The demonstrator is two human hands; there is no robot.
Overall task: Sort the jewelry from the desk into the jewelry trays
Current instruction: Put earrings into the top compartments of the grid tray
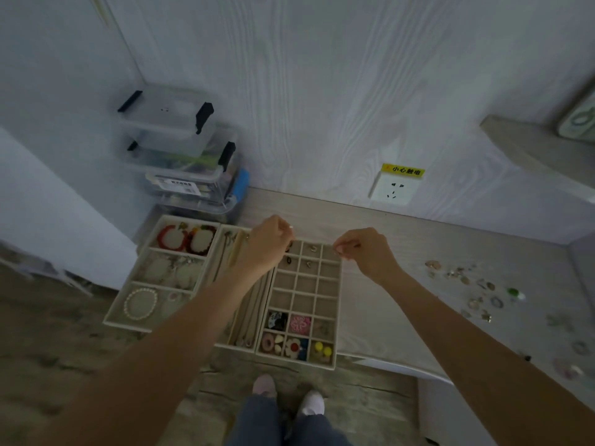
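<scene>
My left hand (269,243) and my right hand (363,249) hover side by side over the far end of the trays, each with its fingertips pinched. A very thin chain (314,238), barely visible, seems to stretch between them. Under them lies the grid tray (337,304), with small earrings in its far cells and colourful hair clips in its near cells. A long-slot tray (248,304) lies to its left, partly hidden by my left forearm. The bracelet tray (128,297) at far left holds red bracelets and a pearl bracelet. Loose jewelry (476,284) lies scattered on the desk at right.
Stacked clear plastic boxes (180,149) stand in the back left corner behind the trays. A wall socket (394,188) with a yellow warning label sits above the desk's back edge. A shelf (531,146) juts out at upper right. My feet show below the desk's front edge.
</scene>
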